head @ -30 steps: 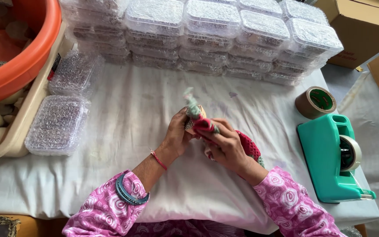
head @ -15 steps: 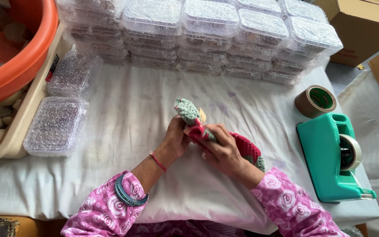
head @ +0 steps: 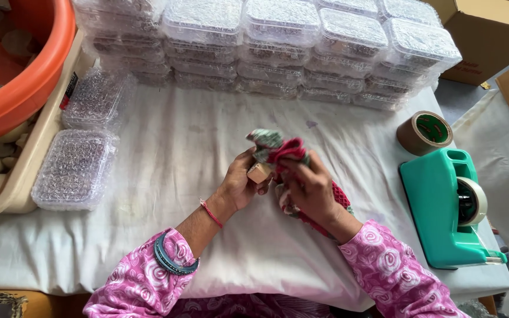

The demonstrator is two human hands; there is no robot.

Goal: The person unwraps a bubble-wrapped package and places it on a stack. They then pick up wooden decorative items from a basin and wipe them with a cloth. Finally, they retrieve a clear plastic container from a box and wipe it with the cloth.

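Note:
My left hand (head: 241,184) grips a small tan block-shaped object (head: 260,172) above the white-covered table (head: 166,147). My right hand (head: 308,189) clutches a red, white and green patterned cloth (head: 280,148) and presses it against the top of that object. More of the cloth, with a red netted edge (head: 341,195), hangs under the right wrist. Both hands meet at the table's middle. I wear pink floral sleeves, teal bangles and a red thread on the left wrist.
Stacked clear plastic boxes (head: 278,41) line the far edge; two more (head: 76,168) lie at left beside a beige tray (head: 19,176) and an orange tub (head: 25,76). A teal tape dispenser (head: 443,206) and brown tape roll (head: 424,132) stand at right, cardboard boxes (head: 490,35) beyond.
The cloth has shifted from standing up above the hands to bunched over the object's top. The hands have turned the object slightly; their place on the table is the same.

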